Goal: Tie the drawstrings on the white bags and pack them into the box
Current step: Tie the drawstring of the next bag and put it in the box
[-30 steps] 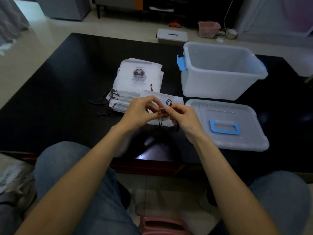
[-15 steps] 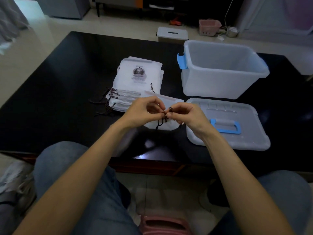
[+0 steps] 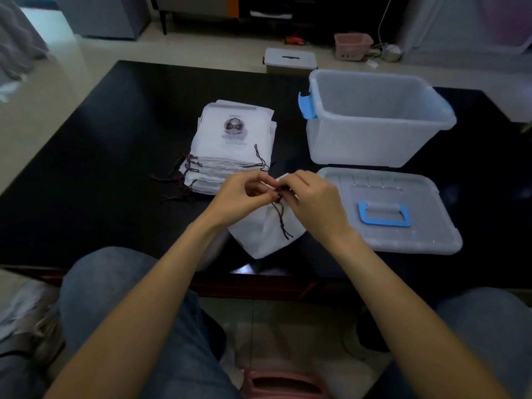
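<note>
Head view, seated person at a black table (image 3: 86, 168), knees in jeans at the near edge.

Left hand (image 3: 241, 197) and right hand (image 3: 313, 200) meet fingertip to fingertip above the table's front centre. Both are closed in a pinch on the dark drawstring (image 3: 280, 217) at the top of 1 white bag (image 3: 264, 234). The bag hangs from that pinch, its lower end down by the near table edge; whether it touches the tabletop cannot be told. 2 loose cord tails trail down across the bag's front. Whether a knot is formed – not visible, fingers cover it.

Stack of white bags (image 3: 236, 145) lies flat on the table, left of centre, behind the hands. Top bag carries a round dark printed logo. Dark cords stick out from the stack's near-left side, 1 more at its right.

Clear plastic storage box (image 3: 374, 145) w/ blue latch stands open to the right of the stack, apart from it. No bags seen inside. Its lid (image 3: 403, 234) w/ blue handle lies flat just in front of the box, near the right hand.

Background, on the floor beyond the table – a small lidded bin (image 3: 290, 60) and a pink basket (image 3: 352, 46).
</note>
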A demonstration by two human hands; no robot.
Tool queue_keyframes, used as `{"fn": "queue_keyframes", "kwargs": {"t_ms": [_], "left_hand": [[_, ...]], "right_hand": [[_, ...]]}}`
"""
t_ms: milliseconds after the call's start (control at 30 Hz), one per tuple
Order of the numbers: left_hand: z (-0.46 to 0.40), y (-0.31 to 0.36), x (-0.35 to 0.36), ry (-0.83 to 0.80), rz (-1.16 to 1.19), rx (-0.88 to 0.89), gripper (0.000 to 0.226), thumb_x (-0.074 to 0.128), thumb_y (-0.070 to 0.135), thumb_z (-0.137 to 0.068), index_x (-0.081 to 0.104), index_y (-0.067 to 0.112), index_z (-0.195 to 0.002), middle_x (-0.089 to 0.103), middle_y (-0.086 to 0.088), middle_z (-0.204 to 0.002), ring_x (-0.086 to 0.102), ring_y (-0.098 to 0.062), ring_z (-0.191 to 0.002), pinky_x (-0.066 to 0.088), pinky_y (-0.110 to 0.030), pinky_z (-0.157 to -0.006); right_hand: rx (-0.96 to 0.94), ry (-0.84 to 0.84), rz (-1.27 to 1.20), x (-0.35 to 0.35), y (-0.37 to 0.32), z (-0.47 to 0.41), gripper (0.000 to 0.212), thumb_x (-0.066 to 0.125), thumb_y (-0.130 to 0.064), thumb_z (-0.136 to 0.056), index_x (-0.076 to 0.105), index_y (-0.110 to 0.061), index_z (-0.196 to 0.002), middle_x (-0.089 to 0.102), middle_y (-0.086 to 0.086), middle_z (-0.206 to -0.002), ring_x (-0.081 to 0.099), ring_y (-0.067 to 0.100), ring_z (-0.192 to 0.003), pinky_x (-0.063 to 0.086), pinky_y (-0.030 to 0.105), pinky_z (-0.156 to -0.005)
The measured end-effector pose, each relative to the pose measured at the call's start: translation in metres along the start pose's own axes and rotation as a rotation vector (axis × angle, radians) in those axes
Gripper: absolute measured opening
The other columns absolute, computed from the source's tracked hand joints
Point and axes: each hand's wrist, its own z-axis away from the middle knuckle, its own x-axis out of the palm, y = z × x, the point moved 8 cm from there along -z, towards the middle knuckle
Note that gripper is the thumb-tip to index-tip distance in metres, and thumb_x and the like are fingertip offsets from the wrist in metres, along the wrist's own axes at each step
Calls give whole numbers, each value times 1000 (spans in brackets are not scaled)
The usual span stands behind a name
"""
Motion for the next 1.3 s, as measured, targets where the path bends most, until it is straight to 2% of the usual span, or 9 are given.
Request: {"fn": "queue_keyframes", "kwargs": {"t_ms": [67,167,367,533,733,900,1067,1200,1300], "left_hand": [[3,0,0,-14,111,-30,17,57,10,-92,67,21,-101,68,4,-77,63,-4,-69,49,-17,-66],[7,-1,6,-111,78,-71,23,52,14,-95,64,29,-108,65,8,-81,58,-1,-70,46,-17,-63],[6,-7,12,-159,93,-137,7,59,16,-92,66,14,-93,63,6,-85,57,-2,-71,44,-19,-60],[7,-5,3,-66,122,-126,9,61,12,-90,64,16,-83,70,7,-75,65,-4,-70,50,-18,-58],[20,-1,-11,74,182,-107,8,60,11,-90,64,11,-83,72,0,-79,68,-5,-69,53,-18,-60],[33,-4,-14,221,262,-110,9,60,12,-90,65,12,-83,71,8,-68,66,-3,-67,51,-16,-59],[41,-18,-4,334,351,-193,12,57,16,-92,64,13,-82,69,8,-69,64,0,-64,48,-14,-56],[47,-24,7,378,299,-206,16,55,17,-94,63,13,-82,67,3,-75,61,3,-59,48,-13,-54],[54,-28,20,413,405,-242,16,52,14,-96,63,10,-85,66,0,-75,62,2,-59,50,-14,-55]], "right_hand": [[7,52,-96,-6,3,3,10,61,-16,-85,67,-8,-88,67,4,-79,62,19,-69,52,34,-53],[40,51,-209,-7,6,6,9,70,-12,-82,66,-8,-89,68,4,-81,62,15,-70,54,27,-60],[102,56,-346,-11,15,9,7,72,-10,-79,68,-6,-82,68,4,-77,57,5,-72,46,11,-66],[378,33,-630,-13,35,18,7,74,-11,-79,71,-11,-86,68,-15,-83,64,0,-78,51,14,-71],[549,18,-729,-17,46,27,16,70,-14,-82,65,-28,-79,68,-10,-95,65,10,-90,52,25,-81],[666,19,-745,-21,49,36,10,65,-18,-87,63,-21,-78,64,-6,-78,59,5,-74,47,17,-71],[878,-13,-854,-17,50,55,13,58,-19,-93,62,-18,-80,69,0,-80,65,8,-66,47,17,-52],[1073,36,-950,-13,55,78,13,59,-18,-92,63,-11,-83,68,2,-78,64,7,-64,47,18,-52],[1256,151,-1186,-6,59,96,15,58,-13,-92,63,-9,-78,66,0,-67,61,4,-56,49,15,-53]]}}
